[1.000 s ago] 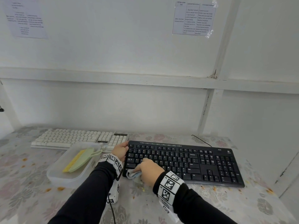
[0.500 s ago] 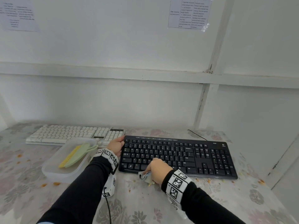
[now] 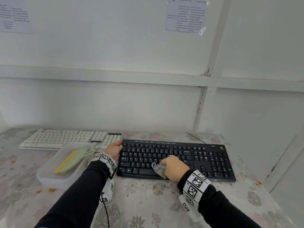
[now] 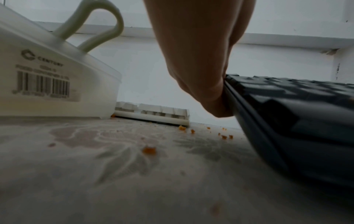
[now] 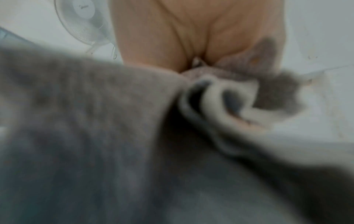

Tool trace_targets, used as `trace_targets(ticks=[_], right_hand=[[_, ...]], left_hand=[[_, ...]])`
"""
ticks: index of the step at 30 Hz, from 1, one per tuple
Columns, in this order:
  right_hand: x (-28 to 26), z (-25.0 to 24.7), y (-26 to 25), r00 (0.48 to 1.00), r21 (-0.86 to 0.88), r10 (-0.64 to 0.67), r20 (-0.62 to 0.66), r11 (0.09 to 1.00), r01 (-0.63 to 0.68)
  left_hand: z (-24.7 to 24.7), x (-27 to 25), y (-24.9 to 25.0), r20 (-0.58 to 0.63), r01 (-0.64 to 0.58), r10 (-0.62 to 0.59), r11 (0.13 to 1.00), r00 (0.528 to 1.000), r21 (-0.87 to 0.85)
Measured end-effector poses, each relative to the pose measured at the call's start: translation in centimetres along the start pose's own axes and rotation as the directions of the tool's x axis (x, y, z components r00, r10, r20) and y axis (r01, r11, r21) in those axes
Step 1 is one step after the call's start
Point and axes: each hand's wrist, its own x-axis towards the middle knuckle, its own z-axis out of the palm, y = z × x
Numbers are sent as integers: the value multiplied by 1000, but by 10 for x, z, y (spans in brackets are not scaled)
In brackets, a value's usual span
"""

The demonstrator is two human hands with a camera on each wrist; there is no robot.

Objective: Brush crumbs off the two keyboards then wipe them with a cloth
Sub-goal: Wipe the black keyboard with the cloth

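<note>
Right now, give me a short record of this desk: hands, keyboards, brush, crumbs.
left hand: braces left end of flat black plastic keyboard
right hand: grips crumpled grey cloth on the black keys
white keyboard: behind, to the left, untouched
green brush with yellow bristles: lies in translucent plastic tub
orange crumbs: scattered on floral tablecloth

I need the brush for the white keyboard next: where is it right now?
In the head view the brush lies inside the clear plastic tub on the table's left, just in front of the white keyboard and left of the left hand.
</note>
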Motion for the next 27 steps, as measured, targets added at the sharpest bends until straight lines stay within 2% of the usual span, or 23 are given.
trace_targets(ticks=[4, 8, 10, 16, 18, 22, 24, 27], right_hand=[[14, -1, -45, 989, 93, -135, -66, 986, 141], [32, 16, -74, 991, -57, -122, -59, 991, 119], [35, 24, -82, 994, -126, -106, -18, 987, 103], [33, 32, -83, 967, -138, -206, 152, 964, 227], [29, 25, -77, 978, -118, -155, 137, 978, 171], [35, 21, -72, 998, -113, -32, -48, 993, 27], [37, 27, -77, 999, -128, -31, -38, 991, 26], [36, 40, -86, 996, -175, -79, 44, 981, 86]], left_hand=[[0, 0, 0, 3, -9, 9, 1000, 1000, 21], [1, -2, 2, 10, -30, 30, 999, 1000, 25], [2, -6, 3, 4, -35, 35, 999, 999, 10], [2, -5, 2, 9, -19, 19, 1000, 1000, 14], [2, -5, 3, 19, -18, 18, 1000, 1000, 2], [2, -3, 2, 9, -27, 27, 1000, 1000, -5], [2, -3, 2, 7, -32, 32, 999, 999, -2], [2, -4, 1, 11, -29, 29, 1000, 1000, 1]])
